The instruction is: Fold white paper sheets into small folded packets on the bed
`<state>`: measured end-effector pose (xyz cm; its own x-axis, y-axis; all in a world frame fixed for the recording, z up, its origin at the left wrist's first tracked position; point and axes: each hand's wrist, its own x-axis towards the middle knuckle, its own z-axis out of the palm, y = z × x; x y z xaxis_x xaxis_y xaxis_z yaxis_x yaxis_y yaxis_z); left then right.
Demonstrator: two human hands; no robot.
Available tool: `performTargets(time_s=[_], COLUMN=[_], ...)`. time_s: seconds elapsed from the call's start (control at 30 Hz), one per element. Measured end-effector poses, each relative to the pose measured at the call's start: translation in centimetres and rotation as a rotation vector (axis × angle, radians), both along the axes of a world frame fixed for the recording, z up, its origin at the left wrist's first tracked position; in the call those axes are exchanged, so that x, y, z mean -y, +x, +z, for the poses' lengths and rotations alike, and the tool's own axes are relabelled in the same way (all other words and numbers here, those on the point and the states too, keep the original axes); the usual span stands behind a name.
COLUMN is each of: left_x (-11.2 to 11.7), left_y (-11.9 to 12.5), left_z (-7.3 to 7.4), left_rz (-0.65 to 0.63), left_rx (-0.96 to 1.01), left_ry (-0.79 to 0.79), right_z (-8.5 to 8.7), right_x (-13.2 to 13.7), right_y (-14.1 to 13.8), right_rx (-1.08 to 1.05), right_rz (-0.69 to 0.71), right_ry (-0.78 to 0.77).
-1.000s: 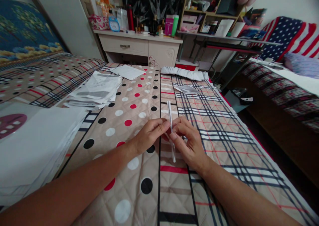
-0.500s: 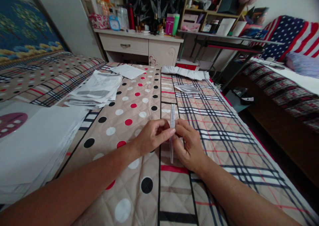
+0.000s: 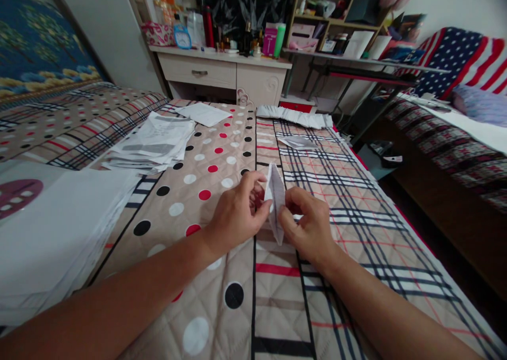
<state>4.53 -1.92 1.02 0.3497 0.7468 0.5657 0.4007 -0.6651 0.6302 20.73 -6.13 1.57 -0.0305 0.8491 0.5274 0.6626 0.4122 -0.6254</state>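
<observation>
A small folded white paper piece [image 3: 275,199], narrow and pointed at both ends, is held upright above the quilted bedspread [image 3: 222,296]. My left hand [image 3: 237,214] pinches its left side with thumb and fingers. From the right, my right hand [image 3: 309,225] pinches it with the fingers curled. The fold has spread a little, so its printed face shows. Both forearms reach in from the bottom of the view.
A loose heap of printed papers [image 3: 152,143] lies at the left, with a white sheet [image 3: 204,114] beyond it and a white stack [image 3: 55,228] at the near left. Folded paper pieces [image 3: 295,117] lie at the bed's far end, before a cluttered dresser [image 3: 222,72].
The paper was a thin flat strip seen edge-on; it has now opened wider between my fingers. Both hands rose slightly and turned it.
</observation>
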Motion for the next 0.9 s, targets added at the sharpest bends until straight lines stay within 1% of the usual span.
performTargets(time_s=[0.1, 0.17, 0.3, 0.4, 0.5, 0.63, 0.7, 0.77, 0.83, 0.9], left_x=[0.0, 0.1, 0.4, 0.5, 0.3, 0.0, -0.2, -0.5, -0.8, -1.0], left_y=[-0.6, -0.9, -0.8, -0.4, -0.3, -0.5, -0.8, -1.1, -1.3, -1.4], left_z=[0.2, 0.5, 1.1, 1.2, 1.1, 0.9, 1.0, 1.1, 1.2, 1.3], left_rz=[-0.063, -0.091, -0.067, -0.028, -0.046, -0.085, -0.11, -0.118, -0.102, -0.094], left_rx=[-0.271, -0.419, -0.636, -0.749, -0.778, -0.737, -0.724, -0.733, -0.745, -0.743], left_ry=[0.27, 0.355, 0.366, 0.348, 0.365, 0.459, 0.475, 0.45, 0.4, 0.343], right_z=[0.1, 0.1, 0.1, 0.0, -0.1, -0.2, -0.2, -0.1, -0.1, -0.1], right_x=[-0.1, -0.1, -0.1, -0.1, -0.2, -0.6, -0.9, -1.2, -1.4, -1.5], right_y=[0.1, 0.1, 0.2, 0.2, 0.1, 0.3, 0.7, 1.2, 1.6, 1.7], right_rx=[0.024, 0.04, 0.053, 0.059, 0.074, 0.119, 0.16, 0.157, 0.084, -0.011], right_rz=[-0.01, -0.02, 0.007, 0.029, 0.008, -0.063, -0.097, -0.118, -0.126, -0.101], right_ry=[0.002, 0.009, 0.035, 0.038, 0.0, -0.084, -0.105, -0.141, -0.211, -0.296])
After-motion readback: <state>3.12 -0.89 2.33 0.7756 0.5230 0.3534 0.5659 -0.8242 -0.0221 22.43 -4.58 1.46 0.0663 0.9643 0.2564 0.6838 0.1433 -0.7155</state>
